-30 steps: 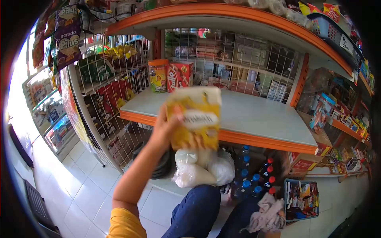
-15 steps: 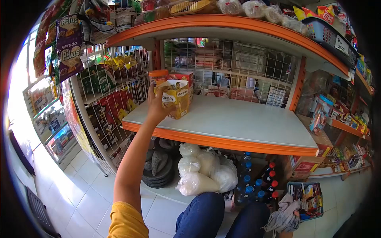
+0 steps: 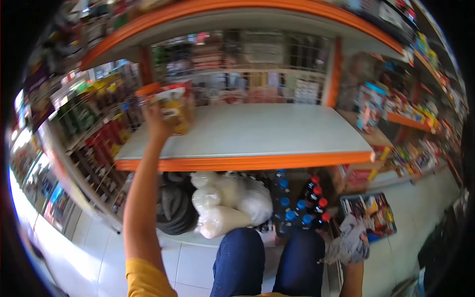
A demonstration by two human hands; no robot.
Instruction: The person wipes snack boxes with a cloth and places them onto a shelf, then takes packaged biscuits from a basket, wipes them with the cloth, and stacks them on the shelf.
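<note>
On the left end of the grey shelf [image 3: 257,133] stands a yellow box [image 3: 179,115] with a white top edge. My left hand [image 3: 158,119] is at its left side, fingers on it and closed around its edge. Behind the box are a red box [image 3: 187,89] and a jar with an orange lid [image 3: 147,89]. Low on the right, my right hand [image 3: 363,245] grips a crumpled grey cloth [image 3: 349,242], which hides most of the fingers. The view is blurred.
Beneath the shelf are white filled bags [image 3: 222,220], dark round stacked items [image 3: 174,210] and several bottles with blue or red caps [image 3: 301,205]. A basket of packets [image 3: 378,213] stands on the floor at right. An orange-edged shelf [image 3: 237,6] hangs above.
The yellow box went from in front of me to the shelf's left end, with my left hand staying on it. The view has turned right, and my right forearm and the cloth show more.
</note>
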